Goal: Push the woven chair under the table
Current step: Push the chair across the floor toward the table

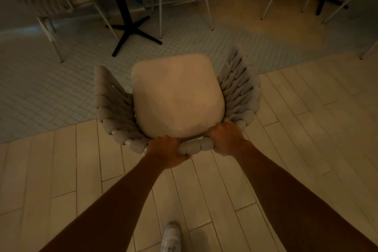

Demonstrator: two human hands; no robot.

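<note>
Below, both hands grip the top of the woven chair (178, 100) back: left hand (166, 152) and right hand (226, 137) closed around it. It stands where planks meet small tiles, well apart from the table (122, 2).

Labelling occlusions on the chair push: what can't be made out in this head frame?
- Grey woven chair legs: hidden under its beige seat cushion.
- Fingertips of left hand and right hand: curled over the backrest rim.
- Black pedestal table top: cut off by the upper edge.
- White shoe: cut off at the bottom.
</note>
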